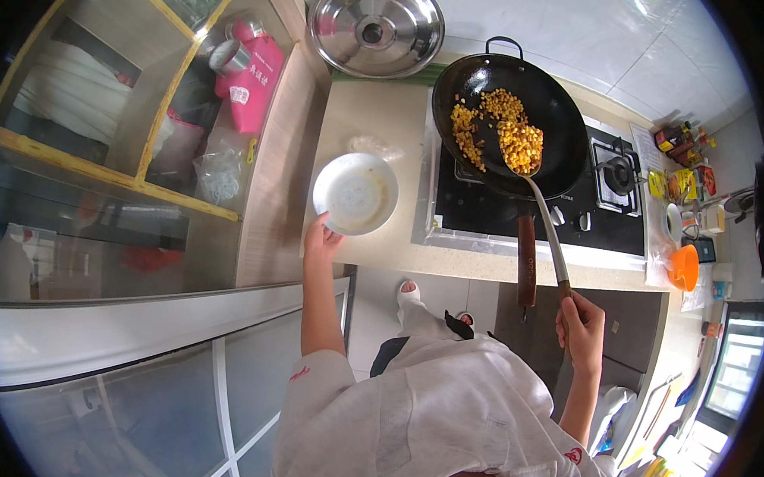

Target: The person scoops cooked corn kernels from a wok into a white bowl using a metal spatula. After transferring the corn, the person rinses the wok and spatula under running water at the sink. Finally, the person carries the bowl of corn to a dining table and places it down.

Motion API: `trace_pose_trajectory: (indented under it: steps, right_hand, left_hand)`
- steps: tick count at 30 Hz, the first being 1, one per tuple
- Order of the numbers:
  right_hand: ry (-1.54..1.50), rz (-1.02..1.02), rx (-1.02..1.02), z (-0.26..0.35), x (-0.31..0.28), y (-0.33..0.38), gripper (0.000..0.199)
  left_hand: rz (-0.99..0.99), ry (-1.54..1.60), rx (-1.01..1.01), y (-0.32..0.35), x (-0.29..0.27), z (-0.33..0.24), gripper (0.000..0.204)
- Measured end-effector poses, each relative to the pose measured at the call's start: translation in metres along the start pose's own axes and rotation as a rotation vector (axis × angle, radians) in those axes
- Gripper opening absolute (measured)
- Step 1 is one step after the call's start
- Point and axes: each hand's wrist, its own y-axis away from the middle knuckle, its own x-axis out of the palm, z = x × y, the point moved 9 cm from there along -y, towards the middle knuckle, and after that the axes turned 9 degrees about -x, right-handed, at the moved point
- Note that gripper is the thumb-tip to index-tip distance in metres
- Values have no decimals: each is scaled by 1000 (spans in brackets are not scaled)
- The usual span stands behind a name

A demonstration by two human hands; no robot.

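Note:
My left hand [322, 239] grips the near left rim of a white bowl [345, 193] by the counter's left part; a little liquid or residue shows inside it. My right hand [582, 325] is closed around the handle of a long metal spatula [549, 230]. Its head lies in a black wok [560, 143] and carries a heap of yellow corn kernels [520, 143] mixed with small browned bits. More of the corn mix [465, 130] rests on the wok's left and far side. The wok's wooden handle [527, 261] points toward me.
The wok sits on a black gas stove [476, 221]; a second burner [618, 174] is to its right. A steel lid [406, 30] leans at the back left. Clear plastic [375, 146] lies beyond the bowl. An orange bowl [683, 268] and seasoning packets [681, 184] stand far right.

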Motion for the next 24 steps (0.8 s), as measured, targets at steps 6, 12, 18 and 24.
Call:
trace_pose_trajectory:
  steps: [6, 12, 18, 24]
  right_hand:
    - [32, -17, -16, 7, 3, 2, 23]
    - [77, -1, -27, 10, 5, -2, 23]
    - [68, -23, -19, 15, 6, 2, 23]
    - [78, 16, -68, 40, 10, 6, 19]
  left_hand:
    - [22, 47, -24, 27, 33, -2, 54]
    - [83, 68, -98, 23, 34, 3, 60]
    - [73, 65, -146, 25, 33, 13, 58]
    - [181, 107, -130, 23, 53, 26, 53]
